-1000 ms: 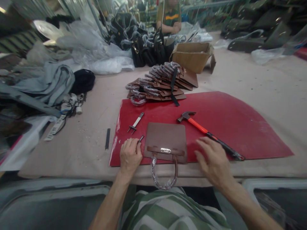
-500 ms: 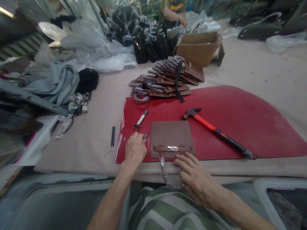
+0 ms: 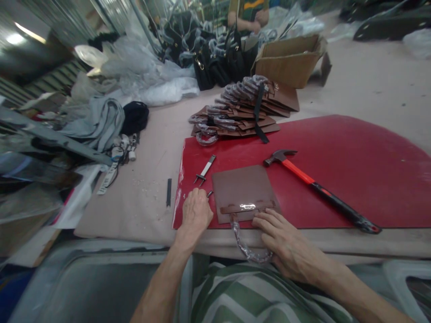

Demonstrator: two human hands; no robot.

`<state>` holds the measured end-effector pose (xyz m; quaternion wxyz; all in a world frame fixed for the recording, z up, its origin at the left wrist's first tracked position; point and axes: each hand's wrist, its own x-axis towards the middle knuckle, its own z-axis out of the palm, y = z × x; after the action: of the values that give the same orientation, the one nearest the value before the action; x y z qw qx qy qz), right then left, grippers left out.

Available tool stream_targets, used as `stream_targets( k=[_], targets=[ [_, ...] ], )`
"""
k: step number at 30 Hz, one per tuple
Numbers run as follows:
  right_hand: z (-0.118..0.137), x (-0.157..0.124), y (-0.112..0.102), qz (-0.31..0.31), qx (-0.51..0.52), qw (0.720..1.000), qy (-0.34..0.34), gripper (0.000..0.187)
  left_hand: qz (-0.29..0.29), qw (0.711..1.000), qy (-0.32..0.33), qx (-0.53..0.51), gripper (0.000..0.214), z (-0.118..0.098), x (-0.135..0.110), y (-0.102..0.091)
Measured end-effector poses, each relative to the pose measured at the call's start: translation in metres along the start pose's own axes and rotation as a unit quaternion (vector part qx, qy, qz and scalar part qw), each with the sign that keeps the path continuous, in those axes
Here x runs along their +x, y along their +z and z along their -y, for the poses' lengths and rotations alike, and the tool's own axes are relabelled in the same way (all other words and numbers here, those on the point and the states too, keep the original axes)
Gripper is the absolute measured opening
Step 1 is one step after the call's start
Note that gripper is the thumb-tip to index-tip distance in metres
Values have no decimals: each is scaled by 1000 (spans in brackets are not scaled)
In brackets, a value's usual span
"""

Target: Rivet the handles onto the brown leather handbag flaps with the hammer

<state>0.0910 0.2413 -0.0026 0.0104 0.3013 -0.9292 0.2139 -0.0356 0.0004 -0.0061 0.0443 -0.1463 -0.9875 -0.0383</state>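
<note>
A brown leather bag panel (image 3: 243,186) lies on the red mat, with a shiny metal piece in its strap. Its plastic-wrapped handle (image 3: 243,246) hangs over the table's front edge. My right hand (image 3: 286,240) lies on the panel's near right corner, fingers stretched out; its thumb is hidden. Left of the panel, my left hand (image 3: 195,211) is closed round a small dark rod-like tool (image 3: 210,194), of which only one end shows. Just beyond that hand lies a metal two-pronged tool (image 3: 205,169). A claw hammer (image 3: 314,186) with an orange and black handle rests to the right.
Behind the red mat (image 3: 353,152) is a pile of brown bag panels (image 3: 235,121) with wrapped handles and a black strip. Farther back are a cardboard box (image 3: 289,63), black bags (image 3: 215,67), clear plastic (image 3: 171,89) and another person's arms. A dark strip (image 3: 169,192) lies at left.
The brown panel has turned slightly counterclockwise under my right hand. My left hand stays closed beside it. The whole view has shifted a little, so things appear farther right.
</note>
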Motion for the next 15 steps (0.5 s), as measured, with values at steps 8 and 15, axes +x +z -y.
stream_targets(
  k=[8, 15],
  targets=[
    [-53, -16, -34, -191, -125, 968, 104, 37, -58, 983, -162, -68, 14, 76, -7, -18],
    [-117, -38, -38, -246, -188, 904, 295, 39, 6, 954, -297, -31, 25, 132, 14, -9]
  ],
)
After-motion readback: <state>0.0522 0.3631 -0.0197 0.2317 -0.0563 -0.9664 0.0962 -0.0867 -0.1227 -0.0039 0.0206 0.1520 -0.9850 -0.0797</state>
